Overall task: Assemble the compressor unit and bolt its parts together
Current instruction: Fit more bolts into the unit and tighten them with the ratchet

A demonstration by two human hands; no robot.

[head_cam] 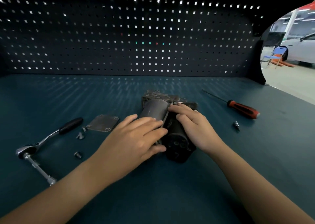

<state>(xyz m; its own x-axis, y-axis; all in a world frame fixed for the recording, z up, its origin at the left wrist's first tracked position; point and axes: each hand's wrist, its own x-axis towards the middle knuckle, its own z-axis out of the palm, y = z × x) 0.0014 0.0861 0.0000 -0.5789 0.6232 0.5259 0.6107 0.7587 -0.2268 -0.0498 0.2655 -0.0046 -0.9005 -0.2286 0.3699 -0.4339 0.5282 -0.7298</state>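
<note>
The compressor unit lies on the bench mat at centre, made of a grey cylinder [156, 110], a black motor housing [177, 143] beside it and a metal block [158, 95] behind. My left hand [136, 135] lies over the cylinder's near end, its thumb curled round the near side. My right hand [194, 123] rests on top of the black housing, fingertips at the seam between the two parts. A flat metal cover plate [103, 122] and loose bolts [79, 136] lie to the left.
A ratchet wrench [49, 138] with an extension bar [40, 170] lies at the left. Another bolt [77, 154] sits near it. A red-and-black screwdriver [242, 108] and a small bit [236, 125] lie at the right. A pegboard [129, 36] backs the teal mat [153, 189].
</note>
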